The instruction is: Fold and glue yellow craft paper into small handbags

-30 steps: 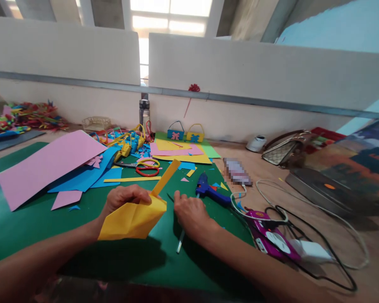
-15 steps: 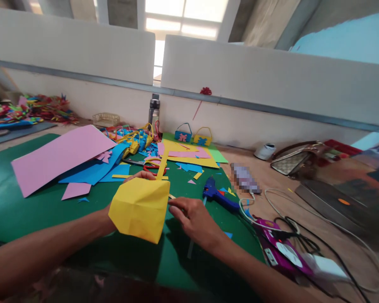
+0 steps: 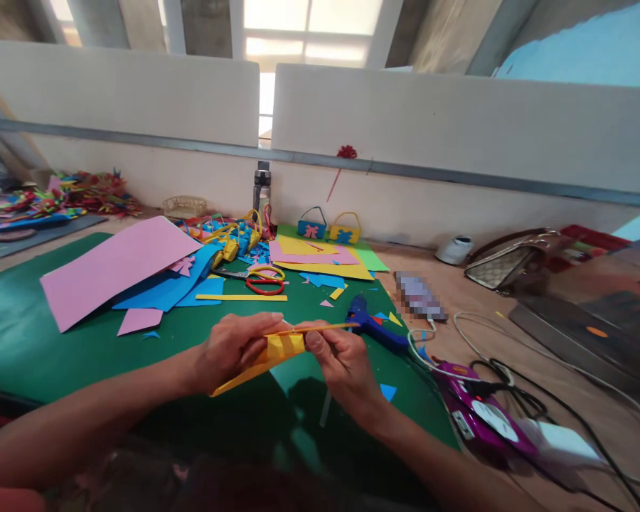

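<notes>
A folded yellow paper piece (image 3: 285,347) is held between both hands above the green mat (image 3: 235,419), seen nearly edge-on. My left hand (image 3: 232,348) is closed on its left side. With thumb and fingers, my right hand (image 3: 344,359) pinches a thin yellow strip (image 3: 328,328) at the paper's top right edge; the strip's free end points right, in front of the blue glue gun (image 3: 358,313). Where strip and paper meet is partly covered by my fingers. Beyond the hands lie another yellow strip (image 3: 242,298) and scissors (image 3: 265,279) with red and yellow handles.
Pink sheet (image 3: 122,263) and blue sheets (image 3: 163,288) lie left. Two small paper bags (image 3: 310,228) stand at the back by a pile of similar ones (image 3: 235,238). Right are a phone (image 3: 420,295), a purple power strip (image 3: 485,412) and loose cables.
The yellow paper has tipped from facing me to nearly edge-on. My right hand has moved up against it and now grips the strip. My left hand has come round into view.
</notes>
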### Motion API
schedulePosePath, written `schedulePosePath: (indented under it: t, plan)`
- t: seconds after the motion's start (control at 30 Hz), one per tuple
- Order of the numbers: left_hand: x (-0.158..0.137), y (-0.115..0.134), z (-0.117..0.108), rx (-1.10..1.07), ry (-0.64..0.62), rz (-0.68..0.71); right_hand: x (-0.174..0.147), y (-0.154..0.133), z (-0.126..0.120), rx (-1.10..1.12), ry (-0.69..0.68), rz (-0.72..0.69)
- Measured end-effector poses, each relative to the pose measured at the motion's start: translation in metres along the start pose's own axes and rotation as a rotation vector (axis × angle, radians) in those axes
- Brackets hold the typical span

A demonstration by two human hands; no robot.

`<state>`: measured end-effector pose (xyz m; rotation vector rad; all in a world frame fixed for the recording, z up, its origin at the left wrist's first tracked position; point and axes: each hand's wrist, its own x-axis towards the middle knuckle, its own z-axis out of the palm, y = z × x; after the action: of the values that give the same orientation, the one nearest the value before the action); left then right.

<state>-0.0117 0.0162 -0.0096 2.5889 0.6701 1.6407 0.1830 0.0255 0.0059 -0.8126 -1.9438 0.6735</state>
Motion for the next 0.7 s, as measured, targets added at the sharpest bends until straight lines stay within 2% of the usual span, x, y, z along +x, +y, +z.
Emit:
schedulePosePath:
  t: [0.1,0.2,0.3,0.6,0.7]
  plan:
    - [-0.0003,-0.0063,-0.0005,0.106,-0.043,0.141,-0.0008,0.0,-0.0027,-0.054,0.029,-0.044]
    - [-0.0002,-0.0101,-0.0011,0.139,-0.072,0.165,0.0,0.0001,-0.0051,-0.113,0.048,-0.123]
    - [0.0014,-0.0111,-0.0009,0.136,-0.112,0.212,0.0008,0.0013,-0.0065,-0.162,0.053,-0.277]
    - [0.0086,-0.0044,0.0034,0.223,-0.067,0.328,-0.0054,0.0048,-0.0095,-0.332,0.017,-0.611]
    - [0.0051,-0.0082,0.0016,0.312,-0.06,0.37,-0.0067,0.0015,-0.0101,-0.407,0.011,-0.714]
